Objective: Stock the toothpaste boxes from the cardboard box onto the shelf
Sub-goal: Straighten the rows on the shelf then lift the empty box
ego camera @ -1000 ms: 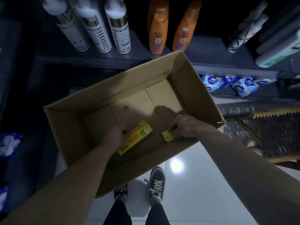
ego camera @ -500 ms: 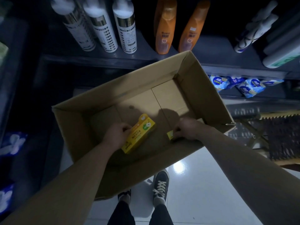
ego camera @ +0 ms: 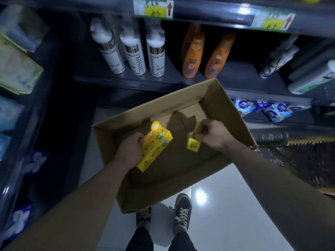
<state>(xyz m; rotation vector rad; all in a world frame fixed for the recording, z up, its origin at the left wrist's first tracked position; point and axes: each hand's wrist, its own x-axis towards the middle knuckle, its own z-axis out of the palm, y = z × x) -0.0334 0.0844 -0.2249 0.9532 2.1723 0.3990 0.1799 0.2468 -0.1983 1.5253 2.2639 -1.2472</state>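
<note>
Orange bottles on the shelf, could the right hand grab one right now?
Probably not yet. The right hand is pinching a small yellow toothpaste box, so its fingers are full. Nothing seems to block the way to the orange bottles beyond the cardboard box, though.

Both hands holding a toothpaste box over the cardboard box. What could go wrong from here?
1. The right hand covers most of its toothpaste box; the pinch looks light, so it might slip on the lift.
2. Neither hand holds the cardboard box, and its support is out of sight; a forearm bump may tip it.
3. White bottles and orange bottles stand upright on the shelf ahead; a hurried reach could topple them.
</note>
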